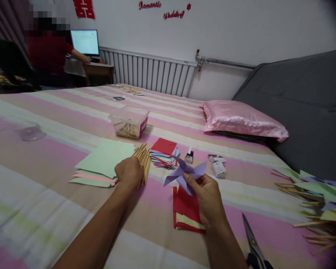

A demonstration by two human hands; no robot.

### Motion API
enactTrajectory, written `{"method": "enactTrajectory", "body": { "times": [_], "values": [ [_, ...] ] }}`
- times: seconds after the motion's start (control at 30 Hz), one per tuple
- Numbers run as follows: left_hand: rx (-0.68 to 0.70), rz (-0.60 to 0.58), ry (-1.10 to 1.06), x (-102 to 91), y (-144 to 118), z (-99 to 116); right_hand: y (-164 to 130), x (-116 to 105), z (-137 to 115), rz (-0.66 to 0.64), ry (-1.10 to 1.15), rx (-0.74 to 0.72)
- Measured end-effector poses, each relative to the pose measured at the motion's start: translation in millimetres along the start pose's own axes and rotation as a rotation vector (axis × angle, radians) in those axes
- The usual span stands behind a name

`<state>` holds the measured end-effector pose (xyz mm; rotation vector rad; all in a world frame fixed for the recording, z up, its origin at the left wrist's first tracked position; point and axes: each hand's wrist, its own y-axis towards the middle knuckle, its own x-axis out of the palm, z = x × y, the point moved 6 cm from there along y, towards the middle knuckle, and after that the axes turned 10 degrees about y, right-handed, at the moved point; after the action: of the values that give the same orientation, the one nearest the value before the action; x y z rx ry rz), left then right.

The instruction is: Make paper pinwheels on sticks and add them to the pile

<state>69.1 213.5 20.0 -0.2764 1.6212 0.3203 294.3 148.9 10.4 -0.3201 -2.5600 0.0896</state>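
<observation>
Pinched between the thumb and fingers of my right hand (207, 194) is a purple paper pinwheel (184, 171), its blades curled out. It is held above a stack of red and yellow paper squares (186, 209). My left hand (129, 172) is closed at the left edge of a pile of thin wooden sticks (145, 160); its fingertips are hidden, so what they grip is unclear. Left of that hand lie large light green paper sheets (105, 157) with a pink one among them. Behind the sticks is a stack of small coloured paper squares (164, 146).
Scissors (253, 243) lie at front right, beside finished paper pinwheels on sticks (319, 194). A clear plastic tub (130, 121) holds more sticks. A small bottle (189, 155), a white box (218, 168) and a pink pillow (240, 117) are behind. A person (47, 54) sits at a desk.
</observation>
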Motion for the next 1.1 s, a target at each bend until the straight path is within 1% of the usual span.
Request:
{"method": "enactTrajectory", "body": {
  "times": [0.3,0.47,0.67,0.77,0.8,0.83,0.9,0.97,1.0,1.03,1.1],
  "values": [
    [-0.023,0.018,0.012,5.9,0.5,0.9,-2.8,1.7,-1.0,-0.004,0.008,-0.007],
    [-0.033,0.023,-0.001,9.7,2.9,0.2,-2.5,1.9,2.6,-0.017,-0.055,-0.012],
    [-0.028,0.039,-0.004,9.1,2.6,-0.3,-2.0,1.5,4.4,-0.016,-0.045,0.004],
    [-0.038,0.045,-0.021,8.2,1.9,-1.5,-1.4,0.3,2.1,-0.005,-0.059,-0.011],
    [-0.036,0.063,-0.034,6.7,1.3,-1.5,-1.1,-0.3,0.8,0.000,-0.064,-0.020],
    [-0.020,0.103,-0.047,3.6,0.3,-0.6,-0.9,-0.8,-0.6,0.002,-0.066,-0.029],
    [0.052,0.248,-0.097,-6.6,-3.6,3.4,-0.6,-0.8,-3.8,-0.008,-0.058,-0.043],
    [0.149,0.394,-0.216,-17.2,-10.0,7.8,-1.1,1.0,-7.4,-0.035,-0.051,-0.053],
    [0.201,0.432,-0.313,-20.6,-13.0,9.6,-1.7,2.5,-9.4,-0.054,-0.058,-0.060],
    [0.256,0.439,-0.432,-22.3,-15.3,11.5,-2.5,4.1,-11.5,-0.072,-0.073,-0.069],
    [0.390,0.374,-0.697,-21.8,-18.5,17.7,-4.5,7.4,-16.0,-0.108,-0.122,-0.103]
  ]
}}
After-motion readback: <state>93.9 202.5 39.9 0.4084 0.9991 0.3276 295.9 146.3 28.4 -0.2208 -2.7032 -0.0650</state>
